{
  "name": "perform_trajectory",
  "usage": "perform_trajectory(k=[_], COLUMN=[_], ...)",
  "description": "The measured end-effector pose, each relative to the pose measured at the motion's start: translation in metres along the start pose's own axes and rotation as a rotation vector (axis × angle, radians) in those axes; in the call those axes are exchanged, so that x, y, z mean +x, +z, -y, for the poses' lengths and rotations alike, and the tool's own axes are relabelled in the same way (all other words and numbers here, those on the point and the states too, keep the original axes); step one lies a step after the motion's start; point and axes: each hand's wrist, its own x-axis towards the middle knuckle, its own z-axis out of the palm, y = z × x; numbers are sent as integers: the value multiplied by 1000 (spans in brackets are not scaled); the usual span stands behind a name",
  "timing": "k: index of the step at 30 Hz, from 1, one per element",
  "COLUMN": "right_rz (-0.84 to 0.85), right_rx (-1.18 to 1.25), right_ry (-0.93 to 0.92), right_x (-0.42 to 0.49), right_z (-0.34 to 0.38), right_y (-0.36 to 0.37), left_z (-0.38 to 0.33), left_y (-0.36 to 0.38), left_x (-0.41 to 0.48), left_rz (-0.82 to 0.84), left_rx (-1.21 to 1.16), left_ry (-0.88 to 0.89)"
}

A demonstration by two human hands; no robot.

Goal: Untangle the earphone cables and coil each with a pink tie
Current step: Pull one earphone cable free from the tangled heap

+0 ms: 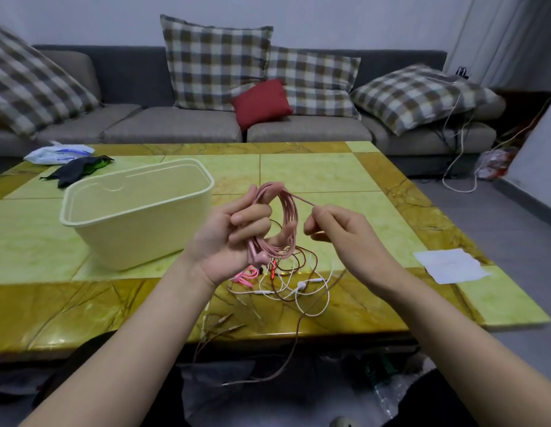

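Left hand (234, 238): raised over the bench (314, 167), its grip closed round the pink earphone cable (291, 217). The loops hang over the curled fingers, which keeps the coil round and stops the turns slipping.
Right hand (335, 224): thumb and forefinger pinch the free tail of the same cable. It runs taut from the top of the coil, probably to lay on the next turn.
Pink ties (248, 276): on the bench just below the left wrist, close enough to pick up once the coil is finished. None is on the coil yet.
White earphones (303, 285): on the bench's near edge, tangled with the brown cable (298, 306).
Brown cable: trails over the edge toward the floor.
Cream tub (138, 211): stands on the bench just left of the hands, likely for finished coils.
Progress: first cable nearly coiled, two left to do.
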Motion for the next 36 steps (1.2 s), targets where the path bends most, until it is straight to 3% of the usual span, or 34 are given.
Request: perform_trajectory(k=[5, 10, 13, 17, 20, 22, 32, 36], right_rz=[9, 177, 189, 277, 266, 249, 54, 17], right_rx=[-20, -66, -205, -310, -319, -332, -377, -294], right_ry=[45, 143, 99, 62, 35, 10, -75, -51], right_x=[-4, -11, -19, -28, -23, -16, 8, 11], right_z=[-7, -9, -4, 6, 19, 27, 31, 27], right_y=[-1, 15, 16, 10, 2, -5, -25, -18], left_z=[-3, 5, 2, -3, -1, 1, -7, -14], left_y=[3, 27, 31, 18, 12, 11, 12, 10], left_x=[4, 16, 20, 15, 13, 12, -3, -2], left_rz=[70, -239, -399, -563, -499, -408, -225, 111], left_rx=[-97, 123, 376, 1010, 1360, 1445, 797, 356], left_ry=[53, 331, 364, 353, 259, 144, -97, -111])
